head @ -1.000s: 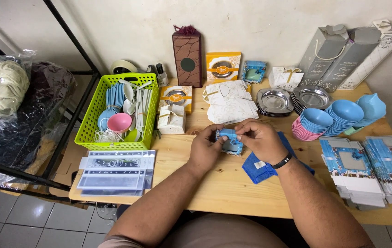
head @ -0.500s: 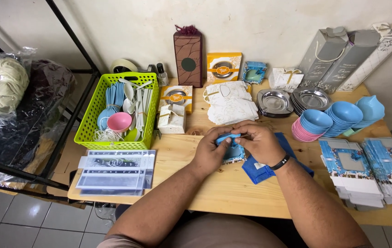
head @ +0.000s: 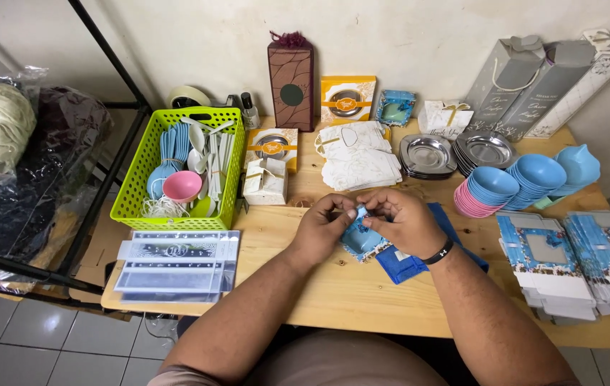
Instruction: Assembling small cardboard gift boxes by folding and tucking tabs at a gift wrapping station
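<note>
**Both hands pinched on a small blue box at table centre**

Nearest, the left hand [head: 325,227] and right hand [head: 403,223] meet fingertip to fingertip, both pinching a small blue box [head: 359,234] between them; it sits equally close to each, its long axis seemingly left to right, though fingers hide much of it. Under it lies a blue flat sheet [head: 410,264] on the wooden table [head: 333,293]. Farther left stands a green basket [head: 149,171]; farther right, stacked blue bowls [head: 516,179].

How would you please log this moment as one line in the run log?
left hand: holds small blue box | right hand: pinches box top | place: wooden table | near: green basket
</note>
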